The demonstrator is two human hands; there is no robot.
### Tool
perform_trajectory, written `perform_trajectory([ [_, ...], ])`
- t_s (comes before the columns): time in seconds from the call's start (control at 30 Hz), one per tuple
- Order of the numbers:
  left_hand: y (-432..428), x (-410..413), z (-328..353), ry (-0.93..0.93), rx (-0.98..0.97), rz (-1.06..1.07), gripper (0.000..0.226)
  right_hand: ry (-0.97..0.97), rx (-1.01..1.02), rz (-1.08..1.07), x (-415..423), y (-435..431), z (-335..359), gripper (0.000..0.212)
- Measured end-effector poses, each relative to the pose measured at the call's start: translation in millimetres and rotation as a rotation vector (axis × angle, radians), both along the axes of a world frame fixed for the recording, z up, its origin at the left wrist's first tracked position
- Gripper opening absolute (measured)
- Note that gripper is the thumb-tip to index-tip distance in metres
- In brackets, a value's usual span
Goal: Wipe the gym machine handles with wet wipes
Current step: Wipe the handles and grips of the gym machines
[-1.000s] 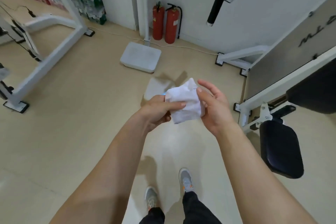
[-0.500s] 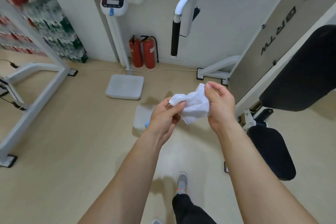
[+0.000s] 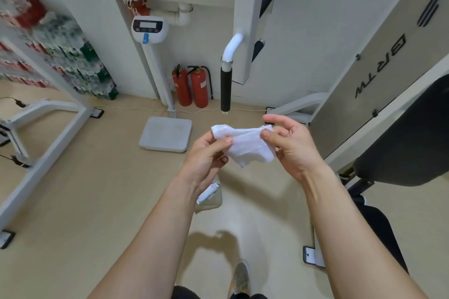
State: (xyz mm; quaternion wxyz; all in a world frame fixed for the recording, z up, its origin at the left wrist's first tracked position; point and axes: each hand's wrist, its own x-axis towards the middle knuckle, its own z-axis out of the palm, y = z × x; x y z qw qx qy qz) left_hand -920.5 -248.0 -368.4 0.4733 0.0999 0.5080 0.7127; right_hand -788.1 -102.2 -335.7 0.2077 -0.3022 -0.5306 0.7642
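Note:
A crumpled white wet wipe point(image 3: 247, 147) is stretched between both hands at the middle of the view. My left hand point(image 3: 206, 158) pinches its left end with thumb and fingers. My right hand point(image 3: 291, 145) pinches its right end between thumb and curled fingers, the index finger raised above. Just beyond the wipe hangs a black machine handle point(image 3: 225, 88) on a white curved arm, pointing down. Two more black grips point(image 3: 266, 0) stick out of the white upright higher up. On the floor under my left wrist lies the wipes pack point(image 3: 209, 195), partly hidden.
A white scale point(image 3: 166, 133) with a display post stands on the floor ahead. Two red fire extinguishers point(image 3: 192, 86) stand against the wall. A black padded seat point(image 3: 408, 138) and the machine's grey panel point(image 3: 379, 60) fill the right. A white frame point(image 3: 43, 128) lies left.
The view has tilted up, showing more of the hanging handle. My hands have pulled the wipe wider apart and moved closer to the handle.

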Motion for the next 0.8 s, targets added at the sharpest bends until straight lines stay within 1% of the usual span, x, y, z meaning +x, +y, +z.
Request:
perform_trajectory([
  [0.07, 6.9, -12.6, -0.1, -0.084, 0.033, -0.015, 0.014, 0.0, 0.014, -0.023, -11.8, 5.6, -3.5, 0.035],
  [0.13, 14.9, -28.3, 3.2, -0.181, 0.081, -0.015, 0.008, -0.025, 0.085, -0.026, -25.8, 9.3, -6.1, 0.034],
  [0.17, 19.4, -37.6, 5.0, -0.169, 0.07, -0.01, 0.011, -0.039, 0.121, -0.022, -33.6, 10.8, -8.0, 0.035],
  [0.23, 28.6, -58.9, 7.5, -0.039, 0.021, -0.017, 0.014, -0.043, 0.141, -0.013, -50.7, 11.2, -8.7, 0.041],
  [0.3, 34.6, -82.8, 8.3, 0.078, 0.008, -0.03, 0.011, -0.024, 0.133, -0.025, -68.8, 10.1, -9.2, 0.044],
  [0.37, 37.4, -109.7, 8.8, 0.197, -0.017, -0.035, 0.013, -0.013, 0.128, -0.077, -87.6, 10.1, -10.7, 0.044],
  [0.43, 39.9, -138.6, 7.6, 0.285, -0.026, -0.063, 0.014, 0.021, 0.107, -0.152, -105.9, 7.1, -11.3, 0.049],
  [0.5, 45.7, -163.4, 9.2, 0.309, 0.003, -0.113, 0.01, 0.062, 0.083, -0.22, -125.0, 4.1, -13.6, 0.055],
  [0.57, 52.5, -184.2, 9.2, 0.289, 0.041, -0.171, 0.008, 0.087, 0.036, -0.274, -142.5, 0.4, -12.4, 0.054],
  [0.67, 61.6, -203.6, 10.1, 0.313, 0.092, -0.309, 0.009, 0.088, -0.015, -0.357, -159.8, -5.4, -6.5, 0.043],
  [0.8, 74.4, -217.4, 12.4, 0.441, 0.124, -0.459, 0.013, 0.055, 0.047, -0.453, -171.2, -5.3, -6.9, 0.032],
])
